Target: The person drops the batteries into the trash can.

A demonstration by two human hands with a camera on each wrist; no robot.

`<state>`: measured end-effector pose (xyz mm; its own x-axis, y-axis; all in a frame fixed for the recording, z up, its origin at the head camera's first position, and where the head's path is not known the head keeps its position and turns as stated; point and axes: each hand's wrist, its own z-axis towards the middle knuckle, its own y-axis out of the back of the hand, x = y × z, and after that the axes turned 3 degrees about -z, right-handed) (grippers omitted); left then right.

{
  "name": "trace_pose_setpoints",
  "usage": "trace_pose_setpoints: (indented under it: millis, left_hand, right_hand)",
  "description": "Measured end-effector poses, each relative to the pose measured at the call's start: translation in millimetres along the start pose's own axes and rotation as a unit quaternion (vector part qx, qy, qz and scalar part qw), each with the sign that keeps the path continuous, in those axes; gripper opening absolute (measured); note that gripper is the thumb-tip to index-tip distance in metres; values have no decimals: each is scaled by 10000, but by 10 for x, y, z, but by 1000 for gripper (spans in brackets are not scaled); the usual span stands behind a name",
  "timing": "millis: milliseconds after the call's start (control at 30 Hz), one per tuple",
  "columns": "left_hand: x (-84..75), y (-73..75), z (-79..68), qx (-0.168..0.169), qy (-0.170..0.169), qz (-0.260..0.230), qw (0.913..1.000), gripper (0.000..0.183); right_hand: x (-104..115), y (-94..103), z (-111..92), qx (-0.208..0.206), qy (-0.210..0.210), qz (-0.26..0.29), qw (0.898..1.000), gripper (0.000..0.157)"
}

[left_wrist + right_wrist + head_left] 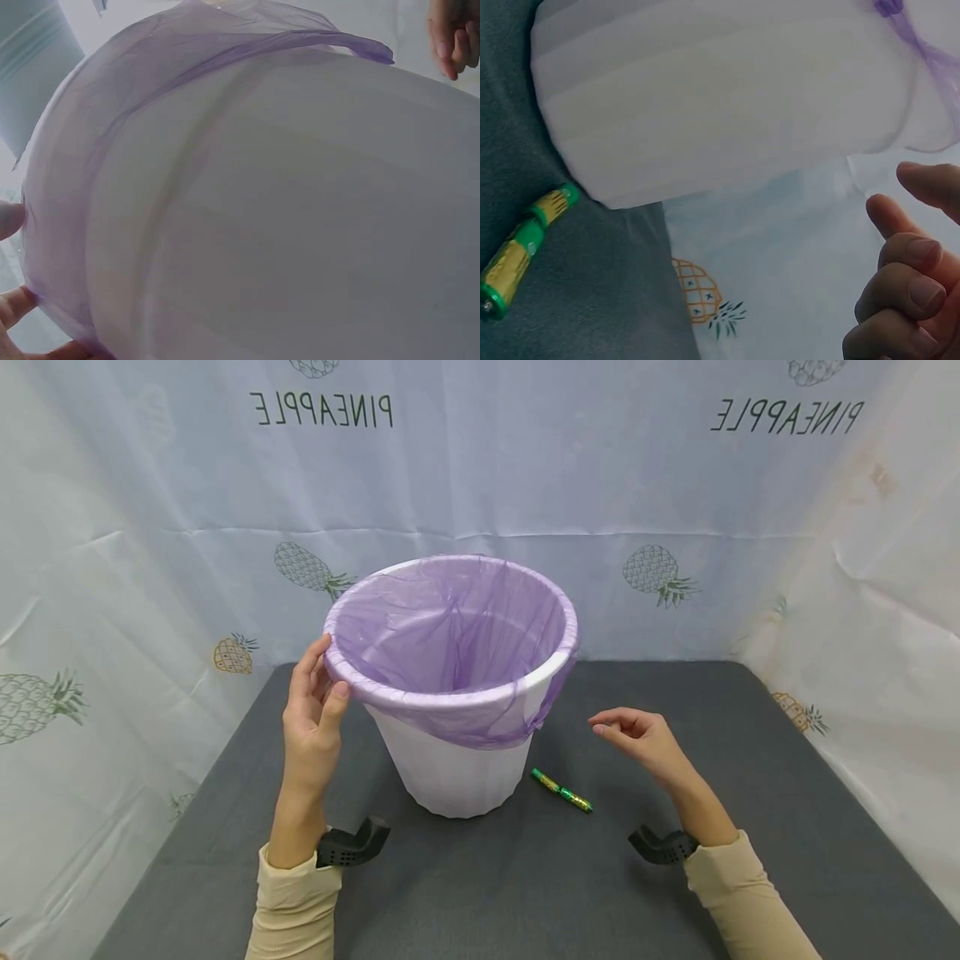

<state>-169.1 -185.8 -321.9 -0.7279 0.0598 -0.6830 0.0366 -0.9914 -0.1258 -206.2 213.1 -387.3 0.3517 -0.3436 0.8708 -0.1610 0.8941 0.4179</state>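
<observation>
A white plastic trash bin [450,768] stands upright on the dark table, lined with a thin purple garbage bag [457,668]. The bag is folded over the rim and hangs down outside, bunched into a small knot [536,725] at the right. My left hand [311,727] touches the left side of the rim, fingers and thumb spread along its outside over the bag. To the right of the bin, my right hand [641,739] is held above the table with fingers loosely curled and nothing in it. Two green and yellow batteries [529,247] lie end to end between bin and right hand.
The dark grey table [480,893] runs out to white curtains [510,468] printed with pineapples at the back and both sides. Black camera mounts [352,845] sit on both wrists, just past the beige sleeves.
</observation>
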Motion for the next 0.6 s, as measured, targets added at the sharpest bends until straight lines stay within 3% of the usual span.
trace_pose_setpoints:
  millis: [433, 600]
  left_hand:
    - [11, 2, 4, -27, 100, 68, 9999, 49]
    - [5, 0, -3, 3, -2, 11, 10000, 49]
  right_hand:
    - [-397, -91, -43, 929, 177, 62, 9955, 18]
    - [-515, -130, -57, 1295, 289, 37, 9911, 30]
